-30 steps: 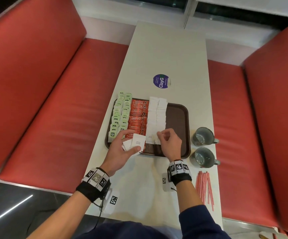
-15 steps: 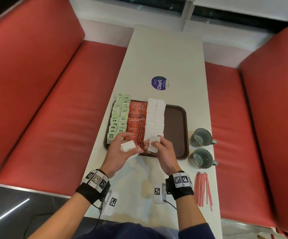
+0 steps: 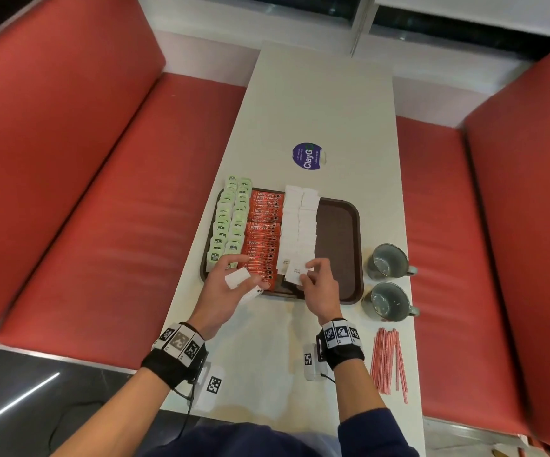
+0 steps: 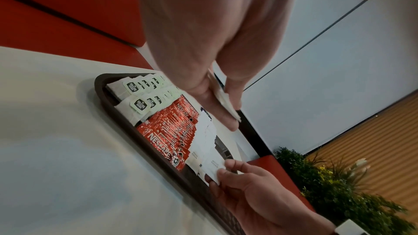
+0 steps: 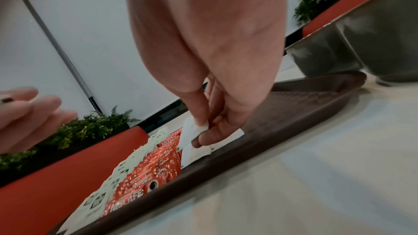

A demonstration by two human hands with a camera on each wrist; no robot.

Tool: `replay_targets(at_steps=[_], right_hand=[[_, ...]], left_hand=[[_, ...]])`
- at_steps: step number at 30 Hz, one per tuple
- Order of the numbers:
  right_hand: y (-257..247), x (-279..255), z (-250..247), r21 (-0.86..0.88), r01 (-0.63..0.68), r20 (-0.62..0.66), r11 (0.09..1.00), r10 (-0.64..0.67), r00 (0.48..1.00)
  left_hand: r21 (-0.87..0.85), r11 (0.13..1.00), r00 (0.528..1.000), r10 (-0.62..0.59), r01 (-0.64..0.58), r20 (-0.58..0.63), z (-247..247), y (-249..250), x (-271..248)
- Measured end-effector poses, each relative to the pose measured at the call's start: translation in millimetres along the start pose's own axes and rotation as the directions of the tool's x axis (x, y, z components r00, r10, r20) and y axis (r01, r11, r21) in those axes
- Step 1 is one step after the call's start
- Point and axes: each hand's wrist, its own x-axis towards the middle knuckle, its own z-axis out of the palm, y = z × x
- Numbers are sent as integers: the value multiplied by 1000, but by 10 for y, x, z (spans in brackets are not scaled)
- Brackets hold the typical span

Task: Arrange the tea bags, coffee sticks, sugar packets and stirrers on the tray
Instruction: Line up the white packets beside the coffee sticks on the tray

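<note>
Now my right hand [image 3: 319,285] pinches a white paper sugar packet [image 3: 295,273] at the dark brown plastic tray [image 3: 339,232]'s near edge; my left hand [image 3: 230,288] grips spare white packets [image 3: 235,279] beside the green tea bags [image 3: 230,222] and red coffee sticks [image 3: 263,232].

Glossy foil coffee sticks [image 3: 263,232]; textured plastic tray [image 3: 339,232]; matt paper sugar packets [image 3: 300,222].

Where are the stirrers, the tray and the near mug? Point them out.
stirrers [image 3: 388,364]: head view, middle of the red-and-white bundle on the table.
tray [image 3: 337,239]: head view, bare brown floor right of the sugar packets.
near mug [image 3: 386,300]: head view, inside of the bowl.
</note>
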Motion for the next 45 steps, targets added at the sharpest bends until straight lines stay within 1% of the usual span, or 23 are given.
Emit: replay_targets(at_steps=[5, 10, 15, 22, 26, 29, 31, 33, 34, 35, 36, 37, 39, 42, 44, 45], right_hand=[[0, 80, 160, 2, -71, -99, 997, 71, 993], [-40, 96, 247, 21, -115, -163, 993, 117, 980], [-50, 50, 350, -9, -151, -207, 988, 146, 967], [-85, 52, 373, -42, -173, -248, 984, 157, 956], [-67, 75, 392, -128, -168, -247, 977, 132, 960], [-75, 63, 383, -180, -132, -253, 975, 84, 964], [-129, 29, 340, -145, -70, -252, 987, 31, 967], [-259, -65, 273, -37, 1, -197, 999, -8, 980], [-326, -129, 236, 28, 14, -130, 1000, -10, 992], [-392, -199, 200, 96, 1, -32, 995, 2, 999], [-445, -266, 170, 171, -29, 81, 985, 15, 997], [-472, -322, 140, 242, -64, 187, 968, 19, 982], [-479, -404, 93, 339, -101, 321, 935, -14, 947], [-459, -466, 35, 458, -140, 414, 878, -71, 907], [-459, -495, 0, 544, -191, 443, 817, -86, 892], [-446, -497, -23, 584, -218, 442, 782, -82, 893]], left_hand=[[-191, 970, 987, -135, 149, 86, 6, 21, 15], [-201, 954, 973, -202, 221, 111, -29, 29, 43], [-167, 963, 974, -191, 210, 124, -59, 4, 49], [-161, 976, 977, -117, 146, 177, -95, -11, 43], [-191, 975, 974, -72, 113, 213, -93, 19, 25], [-173, 981, 981, -61, 93, 185, -77, 45, 29], [-163, 983, 985, -53, 80, 162, -64, 60, 37], [-144, 987, 989, -45, 65, 141, -57, 56, 55], [-135, 989, 991, -41, 58, 129, -52, 44, 68], [-125, 991, 993, -34, 48, 116, -45, 39, 76], [-113, 993, 994, -29, 40, 101, -38, 34, 87], [-99, 995, 996, -25, 33, 83, -27, 34, 95], [-62, 998, 999, 1, 2, 52, 0, 43, 101], [9, 1000, 1000, 18, -18, 8, 42, 41, 92], [7, 1000, 1000, 16, -15, -18, 60, 26, 83], [-11, 1000, 1000, 9, -10, -27, 63, 25, 82]])
